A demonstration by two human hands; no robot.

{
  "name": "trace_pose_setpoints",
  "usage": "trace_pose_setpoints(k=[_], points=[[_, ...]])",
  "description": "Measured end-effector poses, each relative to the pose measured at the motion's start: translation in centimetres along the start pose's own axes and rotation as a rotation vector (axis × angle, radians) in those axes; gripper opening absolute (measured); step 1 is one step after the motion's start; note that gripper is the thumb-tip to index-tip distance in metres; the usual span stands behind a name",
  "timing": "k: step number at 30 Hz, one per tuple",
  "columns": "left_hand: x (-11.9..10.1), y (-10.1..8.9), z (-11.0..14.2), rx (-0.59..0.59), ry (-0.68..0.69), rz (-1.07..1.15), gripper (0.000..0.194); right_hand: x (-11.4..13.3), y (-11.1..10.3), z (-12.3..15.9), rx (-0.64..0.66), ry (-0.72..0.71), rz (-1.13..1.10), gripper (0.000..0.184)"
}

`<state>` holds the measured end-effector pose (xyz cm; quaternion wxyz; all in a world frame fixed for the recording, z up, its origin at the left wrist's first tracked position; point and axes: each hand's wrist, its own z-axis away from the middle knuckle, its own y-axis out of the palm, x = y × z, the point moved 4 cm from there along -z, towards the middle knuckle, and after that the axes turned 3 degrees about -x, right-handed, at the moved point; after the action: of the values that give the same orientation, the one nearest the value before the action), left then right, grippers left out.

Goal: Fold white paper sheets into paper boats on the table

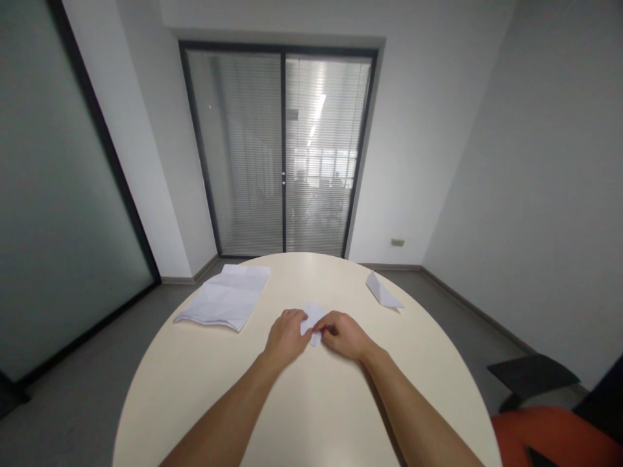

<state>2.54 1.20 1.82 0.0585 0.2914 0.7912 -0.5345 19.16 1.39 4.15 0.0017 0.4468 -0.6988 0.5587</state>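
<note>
A small piece of white folded paper (314,314) lies on the table between my two hands. My left hand (288,334) rests at its left side, with fingers bent and the thumb on the paper's edge. From the right, my right hand (344,333) pinches the paper between thumb and forefinger, close to the left thumb. The paper's lower tip shows below the fingers; parts of its sides are hidden under both hands.
The round cream table (302,402) carries a stack of white paper sheets (228,295) at the left and a folded paper piece (383,292) at the right. An orange chair (559,434) with a black armrest (533,375) stands by the right edge.
</note>
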Motion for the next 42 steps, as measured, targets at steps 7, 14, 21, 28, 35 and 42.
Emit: trace_pose_setpoints(k=[7, 14, 21, 28, 35, 42], points=[[0.1, 0.0, -0.1, 0.034, -0.031, 0.017, 0.022, -0.9, 0.2, 0.4, 0.071, -0.030, -0.027, 0.044], [-0.1, -0.2, -0.1, 0.050, 0.036, 0.042, 0.022, -0.6, -0.2, 0.6, 0.087, -0.007, -0.031, 0.050], [-0.3, -0.1, -0.2, 0.071, 0.038, 0.073, 0.033, -0.3, 0.0, 0.3, 0.028, -0.051, -0.046, 0.035], [-0.9, -0.7, 0.0, 0.099, 0.079, 0.096, 0.036, -0.1, -1.0, 0.1, -0.010, 0.077, 0.024, 0.045], [-0.3, -0.2, 0.0, 0.100, 0.028, 0.079, 0.034, -1.2, -0.9, 0.1, -0.047, 0.105, 0.022, 0.051], [0.1, -0.4, -0.3, 0.129, -0.031, -0.019, 0.034, -1.6, -1.0, 0.2, -0.058, 0.072, -0.002, 0.038]])
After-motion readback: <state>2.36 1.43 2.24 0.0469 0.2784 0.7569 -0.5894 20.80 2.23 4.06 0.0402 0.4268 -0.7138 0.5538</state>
